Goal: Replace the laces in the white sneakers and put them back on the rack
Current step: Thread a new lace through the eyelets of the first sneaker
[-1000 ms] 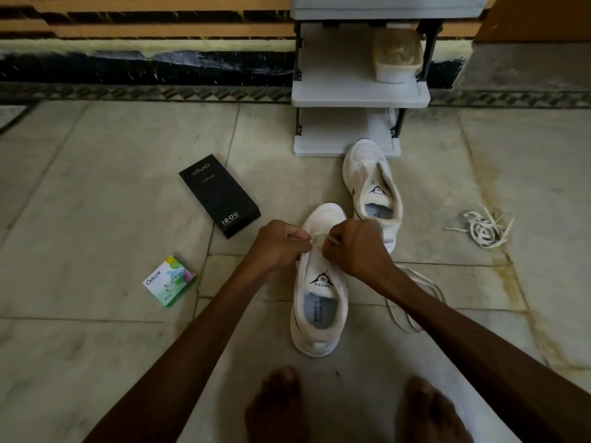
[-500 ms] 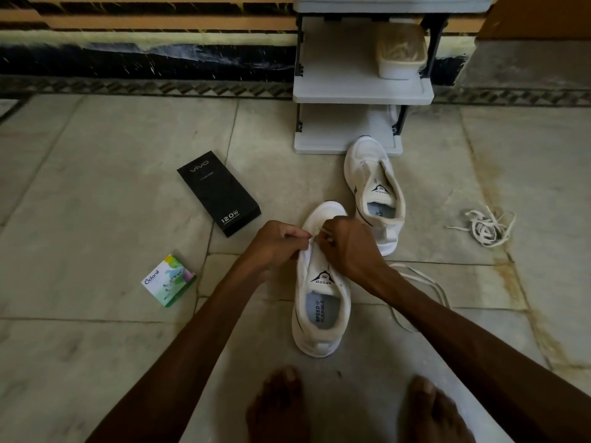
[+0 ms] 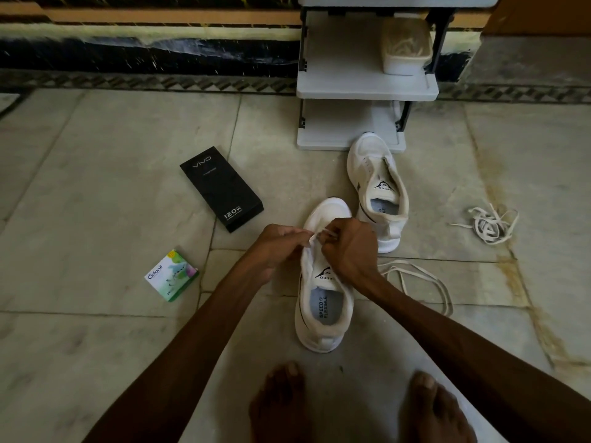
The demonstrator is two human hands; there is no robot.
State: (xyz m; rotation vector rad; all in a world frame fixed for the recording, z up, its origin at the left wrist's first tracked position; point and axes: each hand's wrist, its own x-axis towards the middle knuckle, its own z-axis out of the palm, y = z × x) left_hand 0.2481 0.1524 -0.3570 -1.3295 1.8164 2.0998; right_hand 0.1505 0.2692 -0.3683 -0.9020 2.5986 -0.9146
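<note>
Pinching fingers: the right hand's [image 3: 348, 247] fingers [image 3: 335, 230] are closed tight on the stiff tip of a thin white lace [image 3: 327, 232]. The left hand's [image 3: 281, 241] fingers [image 3: 295, 238] are curled round the white eyelet edge beside it.
Hands: both meet over the front of the near sneaker, almost touching.
Near sneaker: a white low-top sneaker with a black side stripe [image 3: 323, 318] stands upright on the floor, toe pointing away, between the forearms.
Far sneaker: its unlaced white twin [image 3: 380, 190] stands just beyond and to the right, with its toe at the foot of the rack.
Loose laces: a long cream lace [image 3: 419, 276] loops over the floor from under the right wrist; I cannot tell if it is the pinched one. A tangled cream lace bundle [image 3: 489, 223] lies well apart to the right.
Rack: a grey plastic shoe rack [image 3: 351, 87] against the wall carries a pale lidded tub [image 3: 406, 49] on its middle shelf.
Floor: on the pale marble tiles [image 3: 96, 187] to the left lie a black phone box [image 3: 220, 188] and a small green-and-white carton [image 3: 171, 274].
Feet: two bare feet [image 3: 281, 401] at the bottom edge.
</note>
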